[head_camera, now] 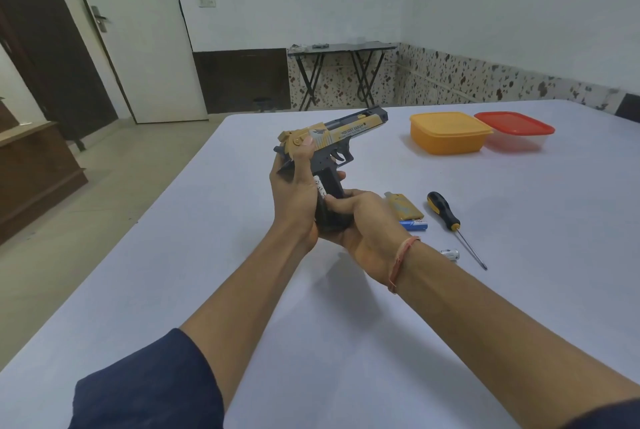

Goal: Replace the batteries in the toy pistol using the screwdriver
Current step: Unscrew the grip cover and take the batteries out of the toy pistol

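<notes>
I hold the tan and dark grey toy pistol above the table, barrel pointing far right. My left hand grips the back of its grip, thumb up on the tan slide. My right hand cups the bottom of the grip, and its thumb and fingers pinch a white patterned battery at the grip's open side. On the table to the right lie a tan cover piece, a blue battery, a silver battery and a black and yellow screwdriver.
The white table spreads under my arms. An orange lidded box and a clear box with a red lid stand at the far right. Beyond the table are a folding black side table and a door.
</notes>
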